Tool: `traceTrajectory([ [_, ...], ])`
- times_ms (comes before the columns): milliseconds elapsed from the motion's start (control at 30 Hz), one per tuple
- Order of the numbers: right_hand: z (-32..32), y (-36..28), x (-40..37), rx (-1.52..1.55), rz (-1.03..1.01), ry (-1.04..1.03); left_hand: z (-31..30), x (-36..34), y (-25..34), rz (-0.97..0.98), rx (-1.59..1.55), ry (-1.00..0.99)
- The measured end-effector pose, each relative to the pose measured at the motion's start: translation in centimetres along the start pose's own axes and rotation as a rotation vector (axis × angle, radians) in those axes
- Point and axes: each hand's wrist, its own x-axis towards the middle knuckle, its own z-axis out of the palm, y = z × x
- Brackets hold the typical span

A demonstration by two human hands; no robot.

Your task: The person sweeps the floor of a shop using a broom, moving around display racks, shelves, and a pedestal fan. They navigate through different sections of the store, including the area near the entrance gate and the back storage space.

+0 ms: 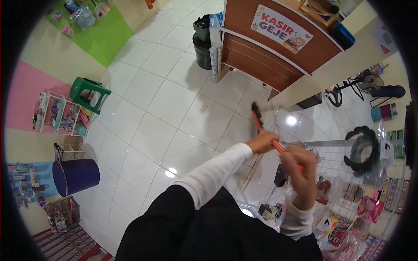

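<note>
Both my hands are closed around the red handle of a broom (276, 145). Lower on the handle, nearer the bristles, sits my left hand (262, 142), its white sleeve reaching across in front of me. My right hand (301, 167) grips the upper end, close to my body and slightly blurred. The broom's dark bristles (257, 114) are down by the white tiled floor (174, 104), just short of the brown counter's foot.
Ahead stands a brown counter (265, 52) with a "KASIR GEJE" sign, dark bins (203, 51) beside it. At right is a wire rack (335, 152) with packaged goods. To the left are a green stool (90, 93) and a purple bin (76, 176).
</note>
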Motion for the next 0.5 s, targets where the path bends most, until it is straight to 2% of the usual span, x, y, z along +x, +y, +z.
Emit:
traceTrajectory([
  [67, 2.4, 5.5, 2.1, -0.069, -0.024, -0.237, -0.7, 0.5, -5.5, -0.114, 0.008, -0.05],
  [200, 7.8, 10.3, 4.4, -0.028, -0.156, -0.389, -2.5, -2.5, -13.6, -0.158, 0.153, 0.03],
  [300, 10.0, 9.6, 6.3, 0.067, -0.255, -0.497, -5.9, -5.2, -14.0, -0.231, 0.029, 0.189],
  [400, 11.5, 6.6, 8.2, 0.2, -0.331, -0.619, -9.4, -9.9, -11.1, -0.193, 0.145, 0.49],
  [500, 13.5, 3.4, 8.9, 0.36, -0.396, -0.745, -11.5, -16.2, -8.5, -0.278, 0.183, 0.579],
])
